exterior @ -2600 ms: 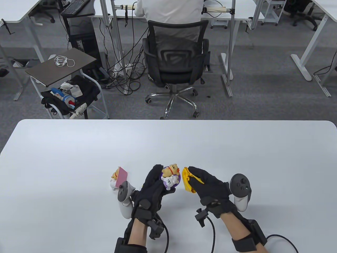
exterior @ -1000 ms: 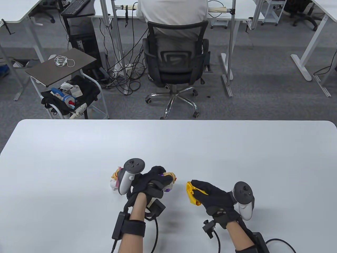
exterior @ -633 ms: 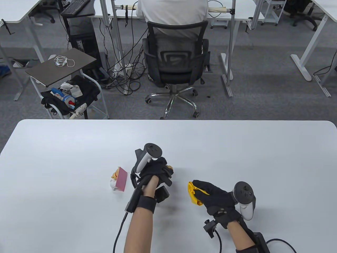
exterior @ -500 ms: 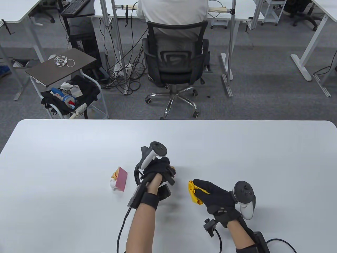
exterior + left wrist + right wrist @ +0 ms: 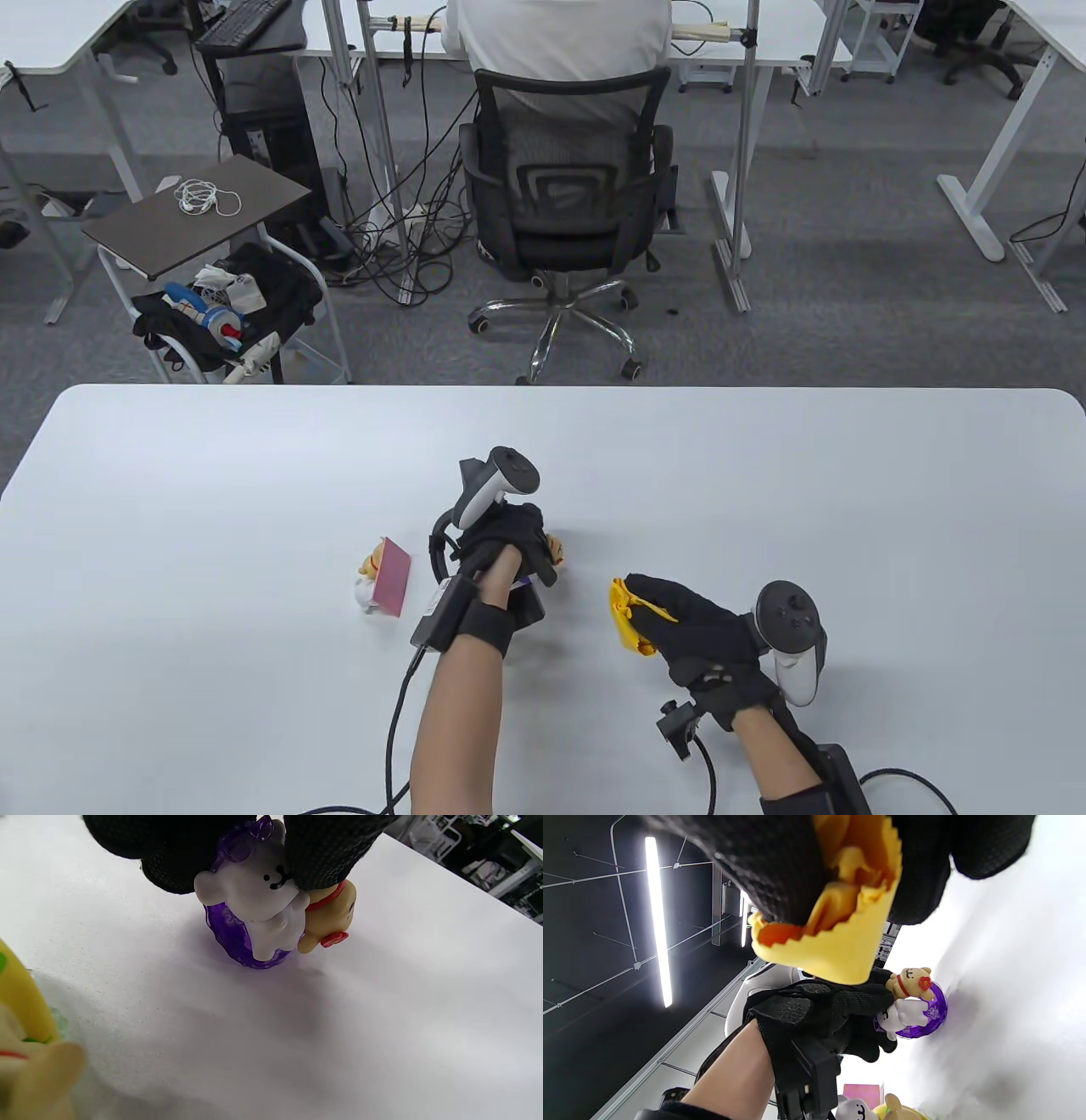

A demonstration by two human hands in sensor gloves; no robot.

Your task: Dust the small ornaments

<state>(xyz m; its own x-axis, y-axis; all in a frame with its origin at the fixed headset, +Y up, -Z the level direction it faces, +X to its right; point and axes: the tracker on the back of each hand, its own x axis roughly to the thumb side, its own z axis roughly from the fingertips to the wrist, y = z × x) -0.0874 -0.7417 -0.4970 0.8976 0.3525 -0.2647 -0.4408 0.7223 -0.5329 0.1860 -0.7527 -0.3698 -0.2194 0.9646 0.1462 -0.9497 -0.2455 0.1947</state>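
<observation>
While left hand (image 5: 506,548) fingers clasp purple ornament (image 5: 254,921), right hand (image 5: 691,624) bunches yellow cloth (image 5: 626,615).

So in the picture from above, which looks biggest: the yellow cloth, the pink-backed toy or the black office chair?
1. Black office chair, biggest by far.
2. Pink-backed toy and yellow cloth look alike; the right hand hides part of the cloth.

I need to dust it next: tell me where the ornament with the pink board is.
In the table view, the pink-board ornament stands on the white table, left of centre, just left of the left hand, untouched.
</observation>
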